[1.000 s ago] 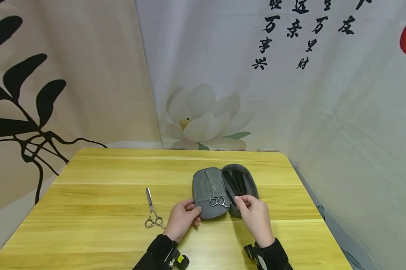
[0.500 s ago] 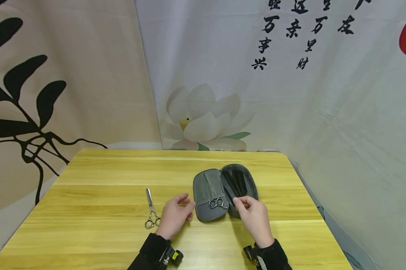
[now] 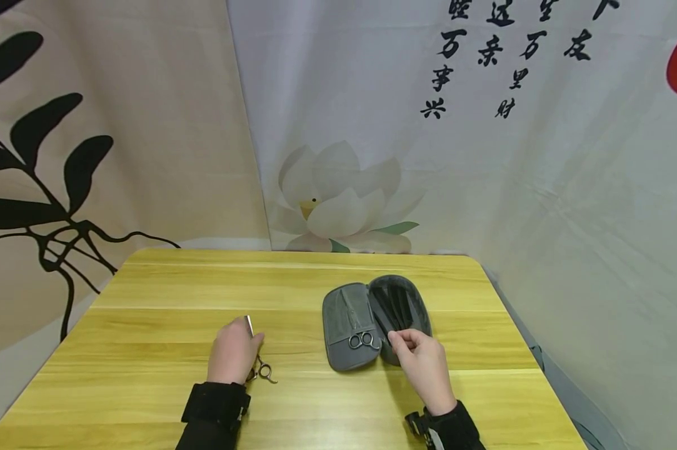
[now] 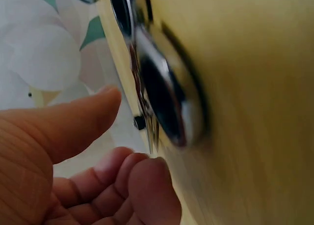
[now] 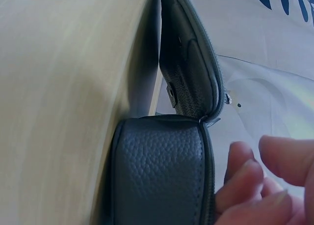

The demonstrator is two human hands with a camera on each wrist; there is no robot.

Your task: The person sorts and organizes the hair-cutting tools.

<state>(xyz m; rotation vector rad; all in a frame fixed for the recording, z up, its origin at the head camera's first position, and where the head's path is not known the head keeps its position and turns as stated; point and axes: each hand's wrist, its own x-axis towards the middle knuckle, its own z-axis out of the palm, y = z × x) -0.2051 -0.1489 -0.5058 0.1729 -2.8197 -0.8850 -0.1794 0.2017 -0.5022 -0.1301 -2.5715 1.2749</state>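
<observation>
A pair of silver scissors (image 3: 265,370) lies on the table at left, its blade partly hidden behind my left hand (image 3: 231,352). In the left wrist view, the thumb and loosely bent fingers are apart around the blade end of those scissors (image 4: 179,104), not closed on them. A grey zippered case (image 3: 352,360) lies unfolded to the right. Finger rings of other scissors (image 3: 362,340) stick out from its left half's pocket. My right hand (image 3: 426,369) is at the right half's near edge; in the right wrist view, its thumb and fingers are apart beside the case (image 5: 159,171).
The light wooden table (image 3: 164,294) carries the case and scissors. Behind it hangs a printed cloth backdrop (image 3: 349,75) with a lotus, dark leaves and black lettering. Dark slots (image 3: 397,303) line the right half of the case.
My left hand has let go of the case's left half and moved left over the scissors on the table. The left half sank slightly. My right hand stays almost still.
</observation>
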